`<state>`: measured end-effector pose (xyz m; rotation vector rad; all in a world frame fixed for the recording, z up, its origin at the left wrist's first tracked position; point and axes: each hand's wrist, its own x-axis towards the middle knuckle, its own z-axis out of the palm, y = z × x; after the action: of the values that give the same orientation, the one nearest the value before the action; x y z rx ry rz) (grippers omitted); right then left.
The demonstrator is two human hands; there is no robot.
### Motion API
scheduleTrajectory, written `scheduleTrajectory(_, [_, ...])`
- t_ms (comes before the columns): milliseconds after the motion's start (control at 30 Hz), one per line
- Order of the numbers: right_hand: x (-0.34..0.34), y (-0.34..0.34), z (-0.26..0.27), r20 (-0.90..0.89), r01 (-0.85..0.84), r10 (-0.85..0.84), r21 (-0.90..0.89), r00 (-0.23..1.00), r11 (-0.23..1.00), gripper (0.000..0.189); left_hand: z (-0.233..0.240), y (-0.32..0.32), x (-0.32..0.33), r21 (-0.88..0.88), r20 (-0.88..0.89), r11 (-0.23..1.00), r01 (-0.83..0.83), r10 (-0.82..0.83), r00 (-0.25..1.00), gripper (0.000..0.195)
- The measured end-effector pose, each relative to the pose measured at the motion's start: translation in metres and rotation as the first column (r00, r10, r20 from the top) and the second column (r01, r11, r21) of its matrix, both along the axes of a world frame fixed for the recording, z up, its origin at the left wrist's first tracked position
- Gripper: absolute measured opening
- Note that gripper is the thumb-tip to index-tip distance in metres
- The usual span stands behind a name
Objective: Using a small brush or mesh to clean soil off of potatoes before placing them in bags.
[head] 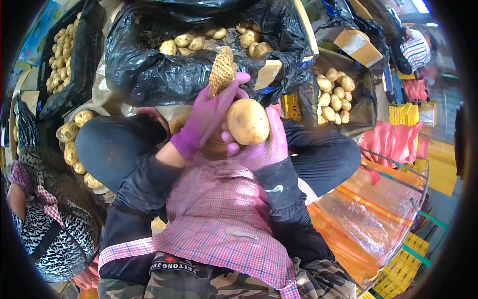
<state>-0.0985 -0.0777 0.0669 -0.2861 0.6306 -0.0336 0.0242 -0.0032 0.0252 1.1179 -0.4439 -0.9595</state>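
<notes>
My left hand (207, 119), in a purple knit glove, grips a piece of coarse brown woven cloth (222, 73) that sticks up past the fingers. A large pale-yellow potato (248, 121) rests in my right hand (272, 144), which wears a similar glove. Its thumb stands along the potato's right side, and fingertips show at the lower left. The left hand is close beside the potato; whether it touches is unclear. Both hands are above my lap, before a pink checked apron (220, 202). Beyond them stands a crate lined with black plastic (149, 80), with several potatoes (185, 40) inside.
At the right, a black-lined crate (358, 116) holds several potatoes. More potatoes (70, 153) lie in a container by my left knee, and another full crate (89, 48) stands far left. A person (56, 239) sits at lower left. Orange mesh bags (351, 224) lie right.
</notes>
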Motion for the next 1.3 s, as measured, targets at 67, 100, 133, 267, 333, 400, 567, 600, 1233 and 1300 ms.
scheduleTrajectory(67, [-0.002, -0.004, 0.005, 0.005, 0.017, -0.017, 0.041, 1.0, 0.999, 0.063, 0.019, 0.004, -0.004, 0.012, -0.129, 1.0, 0.024, -0.023, 0.991, 0.041])
scheduleTrajectory(100, [-0.003, -0.007, 0.004, 0.007, 0.017, -0.017, 0.04, 1.0, 0.999, 0.063, 0.019, 0.004, -0.006, 0.012, -0.127, 1.0, 0.024, -0.023, 0.992, 0.041])
scheduleTrajectory(133, [-0.004, -0.01, 0.001, -0.023, 0.0, 0.001, 0.039, 1.0, 0.999, 0.062, 0.018, 0.004, -0.008, -0.069, -0.154, 0.997, 0.037, -0.048, 0.987, 0.042])
scheduleTrajectory(267, [-0.003, -0.012, 0.0, -0.082, 0.018, -0.01, 0.102, 0.997, 0.995, 0.06, 0.023, 0.005, -0.01, -0.194, -0.273, 0.972, 0.13, -0.18, 0.945, 0.044])
scheduleTrajectory(333, [-0.001, -0.013, 0.001, -0.082, 0.029, -0.017, 0.15, 0.997, 0.988, 0.059, 0.02, 0.003, -0.008, -0.186, -0.278, 0.975, 0.12, -0.169, 0.945, 0.04])
scheduleTrajectory(400, [0.0, -0.014, 0.001, -0.081, 0.035, -0.019, 0.202, 0.997, 0.979, 0.058, 0.01, 0.004, -0.008, -0.174, -0.283, 0.979, 0.107, -0.154, 0.947, 0.036])
scheduleTrajectory(567, [-0.011, -0.024, -0.024, 0.136, -0.045, 0.011, 0.251, 0.991, 0.967, 0.067, 0.019, 0.004, -0.012, -0.151, -0.141, 0.988, 0.044, -0.065, 0.988, 0.029])
scheduleTrajectory(600, [-0.009, -0.022, -0.019, 0.135, -0.047, 0.013, 0.254, 0.991, 0.966, 0.067, 0.018, 0.002, -0.013, -0.149, -0.142, 0.988, 0.042, -0.063, 0.988, 0.029])
scheduleTrajectory(1233, [-0.01, -0.011, 0.001, -0.097, 0.047, -0.086, -0.348, 0.992, 0.936, 0.058, 0.017, -0.006, -0.024, -0.169, -0.043, 0.984, 0.049, -0.057, 0.997, 0.033])
scheduleTrajectory(1300, [-0.015, -0.017, 0.0, -0.189, -0.112, 0.032, -0.432, 0.981, 0.895, 0.057, 0.012, -0.009, -0.022, -0.175, -0.147, 0.984, 0.023, -0.05, 0.988, 0.032])
